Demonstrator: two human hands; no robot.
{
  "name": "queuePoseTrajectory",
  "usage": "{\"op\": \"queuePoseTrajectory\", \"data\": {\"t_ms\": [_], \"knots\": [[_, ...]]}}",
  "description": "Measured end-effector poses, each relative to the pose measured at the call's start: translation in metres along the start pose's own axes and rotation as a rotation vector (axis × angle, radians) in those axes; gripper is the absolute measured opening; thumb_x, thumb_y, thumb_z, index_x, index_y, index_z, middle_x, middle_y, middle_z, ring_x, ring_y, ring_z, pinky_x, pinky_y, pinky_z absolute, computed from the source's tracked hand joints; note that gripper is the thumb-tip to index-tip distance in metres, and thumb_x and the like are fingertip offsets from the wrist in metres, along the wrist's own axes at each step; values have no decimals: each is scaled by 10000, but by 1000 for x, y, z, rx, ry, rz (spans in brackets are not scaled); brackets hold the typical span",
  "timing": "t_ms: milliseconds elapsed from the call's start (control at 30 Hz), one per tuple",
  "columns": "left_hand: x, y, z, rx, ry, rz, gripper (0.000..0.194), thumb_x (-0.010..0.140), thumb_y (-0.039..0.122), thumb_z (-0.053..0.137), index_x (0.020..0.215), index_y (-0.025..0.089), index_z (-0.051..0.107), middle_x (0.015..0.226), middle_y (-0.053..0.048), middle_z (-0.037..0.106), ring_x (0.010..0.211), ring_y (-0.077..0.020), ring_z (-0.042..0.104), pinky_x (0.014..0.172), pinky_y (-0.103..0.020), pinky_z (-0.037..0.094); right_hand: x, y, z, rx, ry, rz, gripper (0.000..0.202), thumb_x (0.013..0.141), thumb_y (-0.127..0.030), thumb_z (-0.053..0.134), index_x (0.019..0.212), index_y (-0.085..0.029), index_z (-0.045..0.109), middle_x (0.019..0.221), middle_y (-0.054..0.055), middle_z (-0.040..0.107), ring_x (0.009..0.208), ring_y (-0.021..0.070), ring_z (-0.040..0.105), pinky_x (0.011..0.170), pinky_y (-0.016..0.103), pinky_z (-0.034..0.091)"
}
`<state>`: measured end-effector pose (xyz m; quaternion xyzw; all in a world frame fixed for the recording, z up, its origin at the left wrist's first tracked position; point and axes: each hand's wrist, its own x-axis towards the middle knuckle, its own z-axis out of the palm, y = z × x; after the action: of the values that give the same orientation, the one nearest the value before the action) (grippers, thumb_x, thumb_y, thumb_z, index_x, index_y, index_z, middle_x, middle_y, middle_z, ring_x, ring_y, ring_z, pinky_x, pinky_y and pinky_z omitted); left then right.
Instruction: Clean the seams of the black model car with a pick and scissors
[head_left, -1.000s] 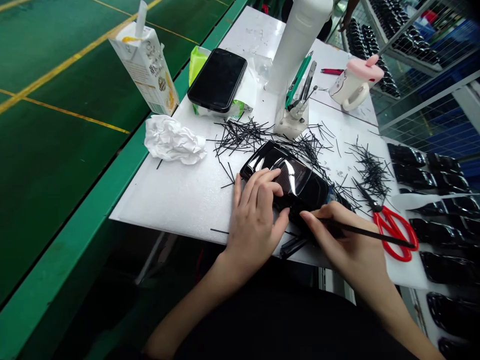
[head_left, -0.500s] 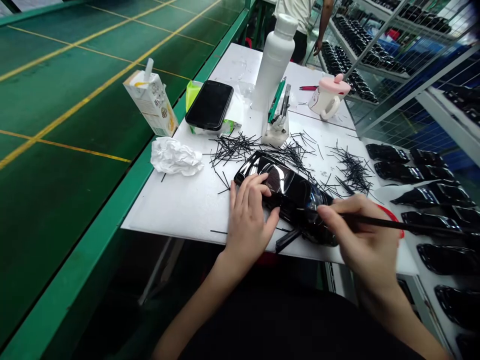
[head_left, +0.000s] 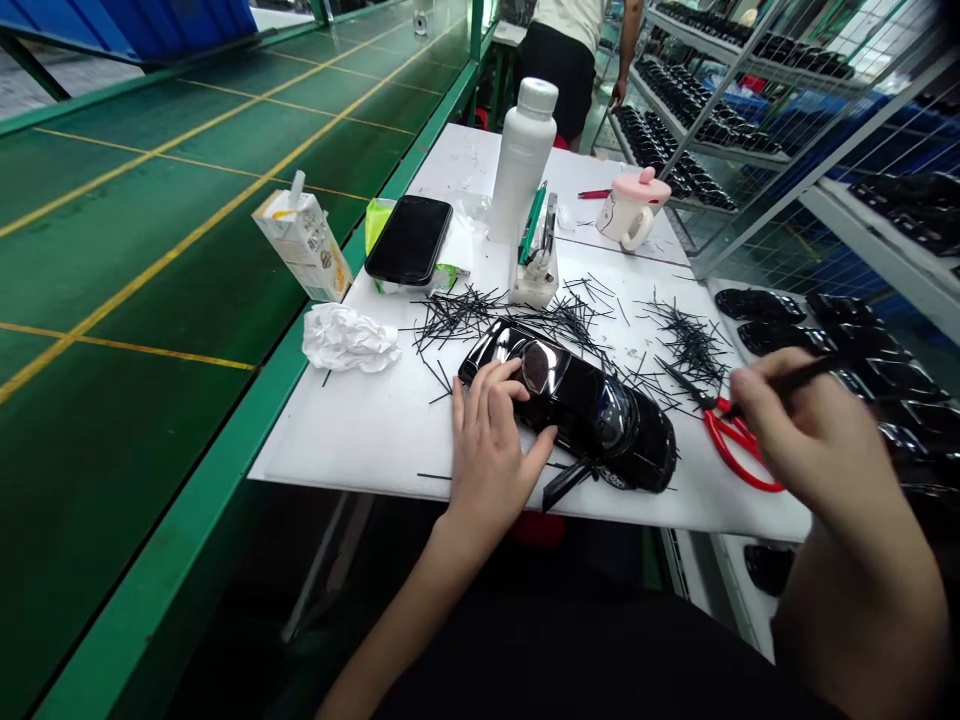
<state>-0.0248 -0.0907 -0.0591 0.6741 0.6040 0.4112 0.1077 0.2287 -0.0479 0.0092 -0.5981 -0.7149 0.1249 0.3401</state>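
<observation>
Left hand (head_left: 491,440) lies flat, fingers spread, pressing on the near side of a glossy black toy car body (head_left: 570,405) and holding it against the white table (head_left: 375,430); not wrapped around it, just palm and fingertips on top. The car sits near the front edge of the table, nose pointing right, with a small black piece (head_left: 566,485) sticking out under it at the edge. Right hand (head_left: 814,440) is raised to the right of the car, clear of it, pinching a thin black stick (head_left: 806,375) between thumb and fingers. Just left of that hand lie red-handled scissors (head_left: 731,435) on the table. Behind the car, loose black cut strips (head_left: 480,310) are scattered in 2 main heaps (a second one, (head_left: 686,335), further right). Further back: a crumpled white tissue (head_left: 349,338), a drink carton (head_left: 304,245) with a straw, a black phone (head_left: 410,238), a white bottle (head_left: 523,160), a tool holder (head_left: 536,255) and a pink-lidded cup (head_left: 634,208). More black car shells (head_left: 757,305) sit on the right. Another person (head_left: 570,55) stands at the far end.
</observation>
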Motion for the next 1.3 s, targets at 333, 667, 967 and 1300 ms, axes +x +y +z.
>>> {"op": "queuePoseTrajectory", "data": {"t_ms": [333,667,967,1300], "knots": [[-2,3,4,100,52,-11,404,815,177,655,1054,226,333,1322,-154,541,1360,-311,429,1140,-710,196,43,35,16,-399,-450,-4,273,839,-499,606,808,-230,634,581,-1,633,485,203,559,465,287,340],[-6,-5,0,68,58,10,404,808,128,615,1082,241,340,1342,-140,541,1368,-300,442,1126,-695,293,174,-57,134,195,-239,-206,247,838,-389,614,898,-154,662,747,21,657,593,133,554,568,278,426],[-7,-6,-1,25,45,-1,398,803,117,600,1072,247,337,1351,-137,532,1374,-299,432,1121,-684,325,167,-58,131,379,49,-260,152,746,-310,636,702,-208,533,648,-18,547,597,134,454,586,290,372],[-7,-7,1,-22,36,-1,355,836,121,574,1074,240,339,1360,-141,520,1392,-296,395,1128,-690,293,124,-76,54,773,256,-186,154,756,-257,636,717,-228,490,569,-61,495,432,86,376,398,232,269]]}}
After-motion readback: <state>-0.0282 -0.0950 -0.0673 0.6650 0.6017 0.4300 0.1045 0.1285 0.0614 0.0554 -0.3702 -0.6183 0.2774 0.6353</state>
